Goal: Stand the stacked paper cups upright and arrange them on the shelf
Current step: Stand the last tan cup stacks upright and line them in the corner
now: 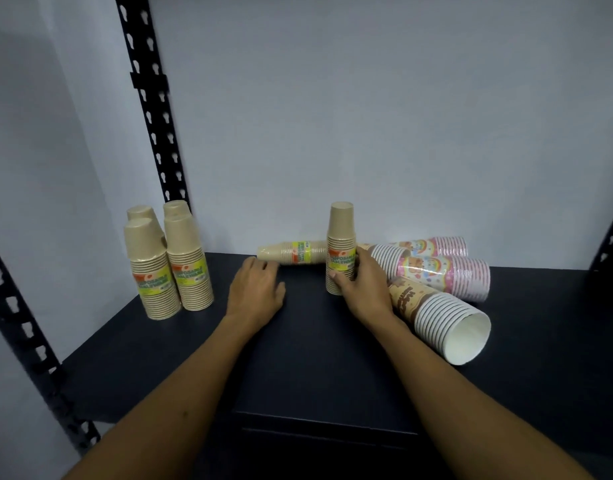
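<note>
1. Your right hand (362,285) grips the upright kraft cup stack (340,249), fingers and thumb curled round its lower, labelled part; the stack stands mouth-down on the dark shelf (315,358).
2. Your left hand (258,289) lies flat on the shelf, fingers relaxed and holding nothing, its fingertips just beside the end of the lying kraft stack (293,252).
3. That lying stack rests on its side behind both hands, passing behind the upright one.
4. Left of your left hand, well apart, four kraft stacks (168,261) stand upright in a tight group.
5. Right of your right hand lie two pink patterned stacks (443,268) and a brown patterned stack (440,317), its open mouth facing you.
</note>
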